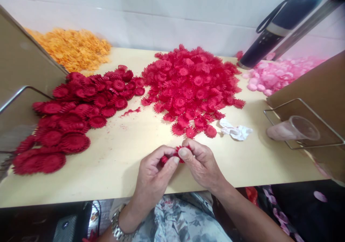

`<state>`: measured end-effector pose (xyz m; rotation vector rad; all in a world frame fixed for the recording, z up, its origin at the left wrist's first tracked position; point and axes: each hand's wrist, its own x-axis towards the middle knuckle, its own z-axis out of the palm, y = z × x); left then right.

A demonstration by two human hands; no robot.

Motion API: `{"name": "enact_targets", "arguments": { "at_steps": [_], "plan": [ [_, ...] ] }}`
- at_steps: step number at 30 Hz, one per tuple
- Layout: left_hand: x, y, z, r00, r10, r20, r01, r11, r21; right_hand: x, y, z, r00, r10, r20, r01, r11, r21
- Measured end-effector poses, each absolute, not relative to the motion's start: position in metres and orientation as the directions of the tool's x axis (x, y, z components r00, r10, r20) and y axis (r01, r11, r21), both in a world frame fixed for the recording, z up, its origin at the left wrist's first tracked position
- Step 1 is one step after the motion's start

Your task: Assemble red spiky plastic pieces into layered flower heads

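My left forearm comes up from the lower left, a metal watch [120, 225] on its wrist, and my left hand [155, 173] angles inward over the table's near edge, back of the hand mostly up. My right forearm reaches in from the lower right, and my right hand [203, 166] bends in to meet it, thumb on top. Between them I hold the fringed red piece [182, 153] just above the pale table [129, 170] — both thumbs press on it, fingers curled behind and below, so each grip is narrow and closed on it.

The red material in my fingers runs roughly left to right, from one hand to the other, its right end a little farther from me. Some of its toothed edge shows upward between my thumbs; my fingers cover the rest, so I cannot tell which way its face points.

Beyond my hands lies the bright red pile [192, 87], with the darker red stacks [78, 116] to the left and a crumpled white tissue [235, 130] to the right — near the plastic cup [293, 128] in its wire holder [299, 100].
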<state>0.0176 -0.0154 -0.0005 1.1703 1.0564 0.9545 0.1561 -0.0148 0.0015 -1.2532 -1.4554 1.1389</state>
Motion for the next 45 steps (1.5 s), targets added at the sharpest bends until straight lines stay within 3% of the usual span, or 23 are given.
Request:
{"name": "enact_targets", "arguments": {
  "at_steps": [10,14,17,21,24,32,38,45],
  "plan": [
    [0.019,-0.014,-0.005,0.274,0.916,-0.293,-0.234,0.359,0.903,0.153,-0.016,0.002,-0.138,0.989,0.043,0.221,0.074,-0.972],
    [0.022,-0.014,0.003,0.302,0.879,-0.37,-0.304,0.456,0.836,0.153,-0.018,-0.001,-0.135,0.99,0.043,0.13,0.061,-0.99],
    [0.024,-0.014,0.005,0.337,0.852,-0.401,-0.363,0.511,0.78,0.152,-0.02,-0.006,-0.083,0.982,0.167,0.156,0.178,-0.972],
    [0.024,-0.014,0.005,0.375,0.818,-0.436,-0.422,0.569,0.705,0.15,-0.018,-0.007,-0.071,0.901,0.427,0.31,0.427,-0.85],
    [0.024,-0.014,0.004,0.397,0.805,-0.441,-0.452,0.59,0.669,0.153,-0.015,-0.003,-0.125,0.861,0.492,0.342,0.503,-0.793],
    [0.021,-0.015,0.004,0.402,0.799,-0.448,-0.443,0.598,0.669,0.168,-0.016,0.011,-0.315,0.88,0.356,0.355,0.457,-0.815],
    [0.022,-0.015,0.006,0.33,0.831,-0.448,-0.386,0.552,0.739,0.165,-0.017,0.011,-0.284,0.892,0.351,0.362,0.439,-0.822],
    [0.02,-0.017,0.0,0.275,0.893,-0.355,-0.332,0.435,0.837,0.162,-0.018,0.003,-0.092,0.937,0.338,0.293,0.35,-0.89]
  ]
}}
